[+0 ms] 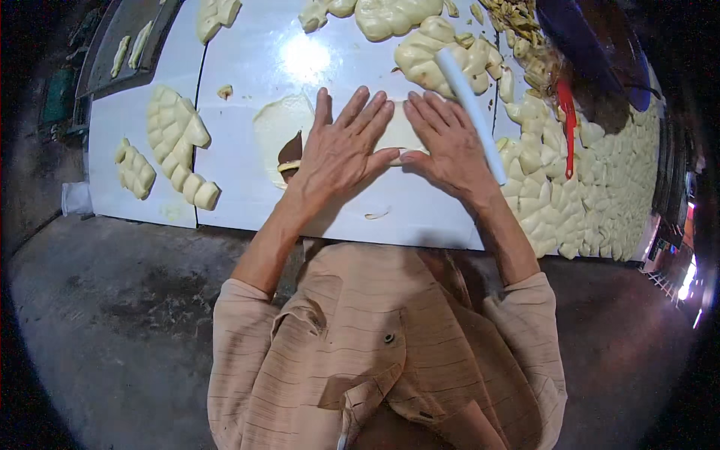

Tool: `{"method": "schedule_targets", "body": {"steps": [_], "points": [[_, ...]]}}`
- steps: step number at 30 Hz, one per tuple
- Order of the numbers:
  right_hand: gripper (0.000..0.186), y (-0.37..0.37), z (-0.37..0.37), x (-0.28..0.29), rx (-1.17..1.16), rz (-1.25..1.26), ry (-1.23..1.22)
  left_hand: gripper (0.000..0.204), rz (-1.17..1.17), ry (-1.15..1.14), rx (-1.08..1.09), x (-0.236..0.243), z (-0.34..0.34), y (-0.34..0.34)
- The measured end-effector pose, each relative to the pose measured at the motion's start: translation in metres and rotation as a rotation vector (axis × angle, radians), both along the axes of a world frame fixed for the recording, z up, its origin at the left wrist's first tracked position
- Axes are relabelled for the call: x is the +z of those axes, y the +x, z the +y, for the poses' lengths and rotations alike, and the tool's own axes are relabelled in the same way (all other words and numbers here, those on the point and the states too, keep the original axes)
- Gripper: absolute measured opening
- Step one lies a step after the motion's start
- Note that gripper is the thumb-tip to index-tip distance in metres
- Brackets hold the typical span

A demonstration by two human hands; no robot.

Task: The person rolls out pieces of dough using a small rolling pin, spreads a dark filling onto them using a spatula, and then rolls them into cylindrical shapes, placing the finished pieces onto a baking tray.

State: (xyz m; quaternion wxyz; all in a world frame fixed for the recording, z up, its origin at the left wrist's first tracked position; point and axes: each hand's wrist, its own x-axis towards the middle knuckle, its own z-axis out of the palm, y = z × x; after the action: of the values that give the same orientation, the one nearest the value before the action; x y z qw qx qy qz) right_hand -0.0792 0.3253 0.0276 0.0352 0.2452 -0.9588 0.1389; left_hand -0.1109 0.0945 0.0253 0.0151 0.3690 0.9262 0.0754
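Observation:
Both my hands lie palm down on the white table with fingers stretched out and thumbs nearly meeting. My left hand (343, 141) rests partly over a flattened dough sheet (271, 120); a dark brown patch of filling (289, 152) shows beside its wrist. My right hand (448, 144) presses on another thin piece of dough (393, 136), which shows between the hands with its near edge seemingly folded into a roll at the thumbs. What lies under the palms is hidden. A white rolling pin (472, 116) lies slanted close against my right hand.
Small dough pieces (577, 202) cover the right side, with a red-handled tool (568, 127) lying over them near a dark blue bowl (596, 45). More dough clusters sit at the back (427, 56) and left (171, 127). A dark tray (131, 45) holds dough strips.

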Motion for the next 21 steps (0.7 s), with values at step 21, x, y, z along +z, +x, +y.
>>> {"method": "schedule_targets", "body": {"steps": [21], "points": [[0.062, -0.007, 0.012, 0.013, -0.092, -0.031, -0.011, 0.089, -0.051, 0.039, 0.037, 0.004, 0.002, -0.014]]}}
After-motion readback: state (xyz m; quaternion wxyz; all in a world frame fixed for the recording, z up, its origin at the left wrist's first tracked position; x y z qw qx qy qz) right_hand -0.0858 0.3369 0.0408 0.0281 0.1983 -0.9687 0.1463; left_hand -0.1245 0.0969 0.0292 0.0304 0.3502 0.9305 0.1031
